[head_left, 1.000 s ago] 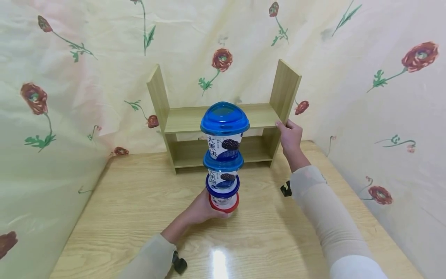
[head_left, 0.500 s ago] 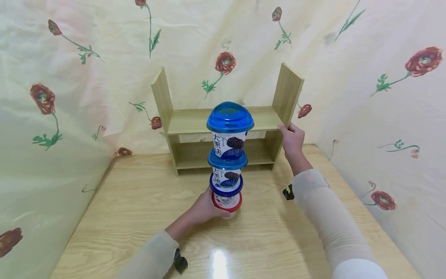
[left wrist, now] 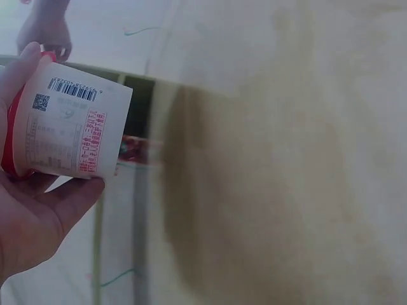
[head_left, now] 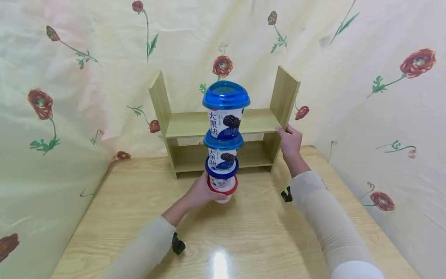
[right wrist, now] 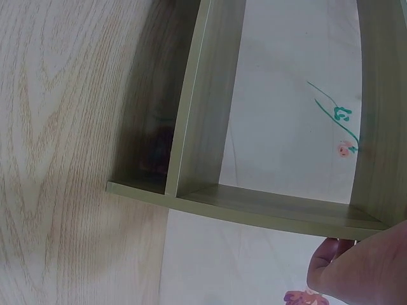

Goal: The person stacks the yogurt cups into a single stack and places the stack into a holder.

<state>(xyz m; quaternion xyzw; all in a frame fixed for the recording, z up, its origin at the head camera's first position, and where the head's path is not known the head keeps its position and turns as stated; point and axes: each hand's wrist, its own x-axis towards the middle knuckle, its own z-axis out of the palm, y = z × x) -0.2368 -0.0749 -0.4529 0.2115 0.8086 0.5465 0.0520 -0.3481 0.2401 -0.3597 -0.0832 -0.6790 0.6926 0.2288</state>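
My left hand grips the lowest cup, a white tub with a red rim, at the foot of an upright stack. Above it come a cup with a dark blue rim and two blackberry yogurt cups with blue lids, the middle one and the top one. In the left wrist view, thumb and fingers curl round the red-rimmed cup, its base raised over the table. My right hand holds the right side panel of a small wooden shelf where its upper board meets the panel.
The shelf has two boards and tall side panels and stands at the back of the wood-grain table. Flowered cloth hangs close behind and along both sides. Black wrist devices sit below both sleeves.
My left hand has raised the stack of cups and moved it forward, so it overlaps more of the shelf. My right hand stays on the side panel. The head view shifts slightly.
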